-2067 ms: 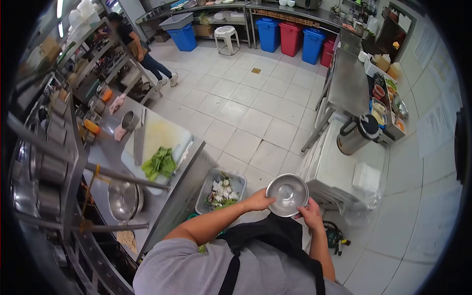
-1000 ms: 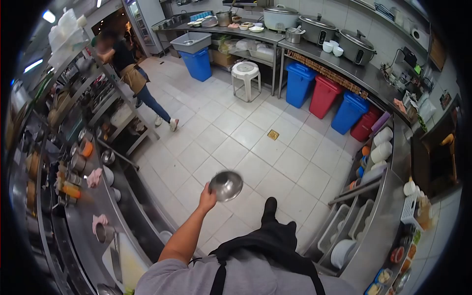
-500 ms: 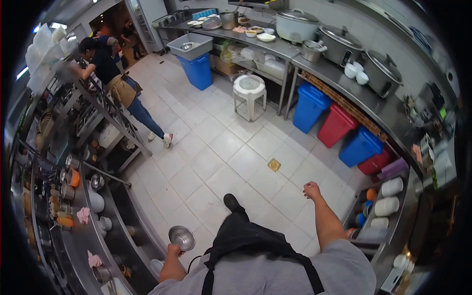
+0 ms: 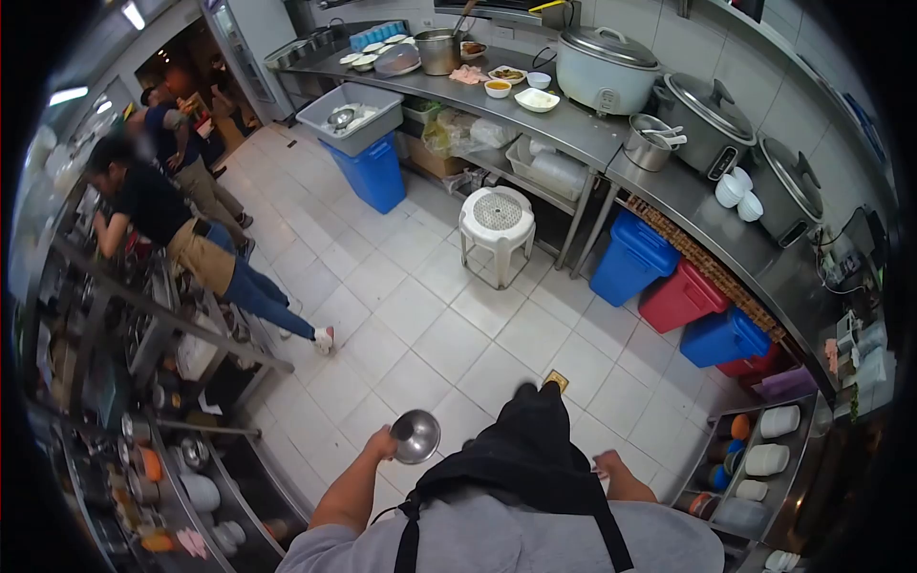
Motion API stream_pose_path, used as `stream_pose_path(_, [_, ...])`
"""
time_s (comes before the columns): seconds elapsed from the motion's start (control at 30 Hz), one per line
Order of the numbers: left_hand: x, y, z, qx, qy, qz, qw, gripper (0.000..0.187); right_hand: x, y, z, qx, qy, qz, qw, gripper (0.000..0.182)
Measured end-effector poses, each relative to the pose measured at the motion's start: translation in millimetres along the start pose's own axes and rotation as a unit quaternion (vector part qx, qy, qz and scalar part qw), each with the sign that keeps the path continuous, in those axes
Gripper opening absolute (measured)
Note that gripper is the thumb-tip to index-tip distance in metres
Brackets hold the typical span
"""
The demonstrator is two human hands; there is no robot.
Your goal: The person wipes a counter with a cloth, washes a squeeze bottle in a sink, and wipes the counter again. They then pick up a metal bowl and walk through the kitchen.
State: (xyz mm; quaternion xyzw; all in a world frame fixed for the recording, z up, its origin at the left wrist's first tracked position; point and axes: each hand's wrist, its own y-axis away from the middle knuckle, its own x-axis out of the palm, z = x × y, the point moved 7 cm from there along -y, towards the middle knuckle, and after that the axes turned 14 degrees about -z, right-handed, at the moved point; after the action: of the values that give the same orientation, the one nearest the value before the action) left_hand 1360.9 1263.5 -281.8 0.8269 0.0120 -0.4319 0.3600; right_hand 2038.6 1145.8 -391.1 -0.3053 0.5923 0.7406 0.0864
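My left hand grips the rim of a shiny metal bowl, which is tilted so its inside faces up toward me. The bowl hangs over the tiled floor to the left of my black apron. On the other side, my right hand swings low beside my body. Its fingers are curled in, and I see nothing in them. Motion blurs it a little.
A white plastic stool stands ahead. Blue bins and a red bin sit under the steel counter on the right. Rice cookers stand on it. A person leans over the left shelving; another person stands behind.
I have moved forward, so the stool and counter appear nearer. The bowl has come forward with my left hand, while my right hand has swung back. A second person now shows more clearly.
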Motion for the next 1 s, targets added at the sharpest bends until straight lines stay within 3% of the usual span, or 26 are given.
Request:
stream_pose_path(0.07, [-21.3, -59.4, -45.3, 0.018, 0.006, -0.010, 1.000, 0.044, -12.4, 15.3, 31.3, 0.013, -0.005, -0.013, 1.000, 0.031])
stream_pose_path(0.17, [-58.3, -131.8, -114.5, -0.016, 0.098, -0.062, 0.993, 0.038, -20.4, -37.7, 94.9, 0.042, 0.019, -0.004, 0.999, 0.031])
stream_pose_path(0.23, [-77.3, -171.2, -141.9, -0.049, 0.184, -0.079, 0.978, 0.040, -18.2, -99.2, 177.4, -0.046, -0.039, -0.001, 0.998, 0.030])
stream_pose_path(0.3, [-100.0, -206.5, -153.7, -0.060, 0.196, -0.074, 0.976, 0.045, -31.4, -102.0, 306.5, -0.025, -0.046, -0.040, 0.998, 0.029])
stream_pose_path(0.37, [-136.3, -226.6, -184.5, -0.038, 0.155, -0.031, 0.987, 0.048, -22.1, -153.3, 441.8, -0.116, -0.042, -0.012, 0.992, 0.028])
stream_pose_path(0.4, [-152.6, -247.7, -180.0, -0.021, 0.196, -0.087, 0.976, 0.048, -24.3, -143.5, 524.9, -0.208, 0.073, -0.034, 0.975, 0.027])
stream_pose_path(0.47, [-181.2, -277.2, -160.5, -0.107, 0.283, -0.126, 0.945, 0.044, -28.2, -113.2, 681.2, -0.372, 0.281, -0.048, 0.884, 0.030])
stream_pose_path(0.5, [-197.1, -287.9, -156.5, -0.136, 0.335, -0.147, 0.921, 0.042, -36.1, -92.9, 747.2, -0.363, 0.177, -0.064, 0.913, 0.026])
stream_pose_path(0.57, [-229.8, -307.7, -156.2, -0.171, 0.361, -0.146, 0.905, 0.040, -30.5, -72.6, 873.9, -0.479, 0.068, -0.140, 0.864, 0.021])
stream_pose_path(0.67, [-264.8, -352.5, -122.0, -0.224, 0.385, -0.154, 0.882, 0.036, -11.3, -7.2, 1004.4, -0.461, -0.014, -0.041, 0.887, 0.023])
stream_pose_path(0.77, [-298.3, -417.4, -81.8, -0.276, 0.421, -0.126, 0.855, 0.031, 35.6, 16.1, 1074.6, -0.443, -0.042, -0.011, 0.895, 0.022])
stream_pose_path(0.87, [-345.9, -468.2, -62.1, -0.318, 0.468, -0.083, 0.820, 0.028, 96.1, -32.6, 1086.5, -0.435, 0.011, -0.011, 0.900, 0.022])
stream_pose_path(0.93, [-399.2, -508.3, -57.7, -0.326, 0.485, -0.084, 0.807, 0.027, 135.7, -58.5, 1084.1, -0.477, 0.227, 0.011, 0.849, 0.026])
stream_pose_path(0.97, [-433.0, -528.4, -62.6, -0.285, 0.438, -0.127, 0.843, 0.028, 134.1, -19.3, 1067.6, -0.312, 0.044, 0.042, 0.948, 0.029])
stream_pose_path(1.0, [-458.7, -546.4, -64.5, -0.248, 0.384, -0.163, 0.874, 0.028, 135.8, -4.9, 1064.1, -0.274, 0.052, 0.033, 0.960, 0.029])
